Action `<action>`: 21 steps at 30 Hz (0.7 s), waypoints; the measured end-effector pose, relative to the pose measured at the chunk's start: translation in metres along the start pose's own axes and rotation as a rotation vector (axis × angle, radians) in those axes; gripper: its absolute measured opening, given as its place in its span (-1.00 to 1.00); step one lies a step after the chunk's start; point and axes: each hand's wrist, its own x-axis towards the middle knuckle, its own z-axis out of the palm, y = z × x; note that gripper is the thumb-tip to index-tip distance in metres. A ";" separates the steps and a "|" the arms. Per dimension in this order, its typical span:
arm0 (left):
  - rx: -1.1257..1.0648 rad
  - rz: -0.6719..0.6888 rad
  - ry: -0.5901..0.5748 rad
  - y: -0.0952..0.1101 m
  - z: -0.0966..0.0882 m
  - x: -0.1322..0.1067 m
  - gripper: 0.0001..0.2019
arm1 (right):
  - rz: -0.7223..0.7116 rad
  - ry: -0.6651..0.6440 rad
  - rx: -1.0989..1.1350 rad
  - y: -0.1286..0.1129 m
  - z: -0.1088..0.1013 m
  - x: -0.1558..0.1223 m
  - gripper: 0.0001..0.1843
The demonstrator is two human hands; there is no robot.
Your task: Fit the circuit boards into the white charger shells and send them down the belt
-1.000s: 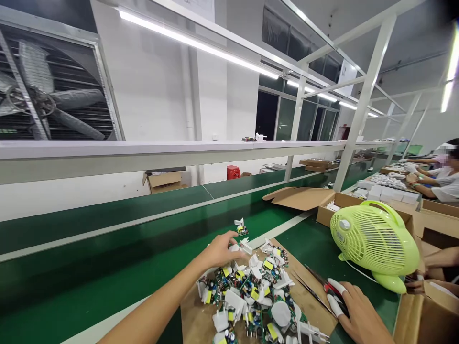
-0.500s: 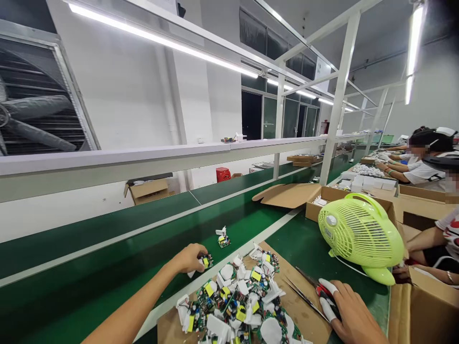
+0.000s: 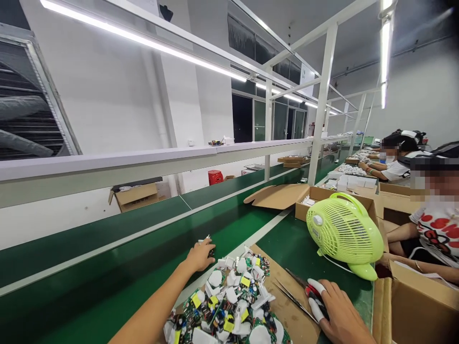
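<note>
My left hand [image 3: 200,255] is at the near edge of the green belt, its fingers curled over a small circuit board [image 3: 211,252] with a white part, mostly hidden by them. Just below lies a heap of circuit boards [image 3: 229,301] with white plastic pieces and yellow-wrapped components, on a cardboard sheet [image 3: 283,282]. At the right, my right hand [image 3: 335,306], white covers on thumb and forefinger, closes around the handle of a red-and-black-handled tool [image 3: 311,289]; its exact kind is unclear. Metal tweezers [image 3: 292,297] lie beside it, one end reaching under the hand.
A lime-green fan [image 3: 344,234] stands right of the cardboard, before an open carton [image 3: 315,193]. Flat cardboard [image 3: 279,196] lies across the belt [image 3: 118,286]. Another carton [image 3: 423,306] is at lower right. Co-workers sit along the right side; a white frame post [image 3: 322,105] rises beyond.
My left hand has moved forward onto the single board that lay on the belt, now covered by its fingers. The view has turned slightly right. My right hand stays on the tool.
</note>
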 end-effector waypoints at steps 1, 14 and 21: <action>0.007 -0.013 0.013 -0.005 0.002 -0.001 -0.68 | 0.016 0.010 0.001 -0.002 -0.001 0.000 -0.63; -0.260 0.236 -0.040 0.064 -0.024 -0.048 -0.61 | 0.071 -0.045 0.068 -0.002 -0.002 -0.005 -0.60; -0.363 0.177 0.063 0.077 -0.090 -0.177 -0.44 | 0.112 -0.086 0.168 0.003 -0.010 -0.005 -0.44</action>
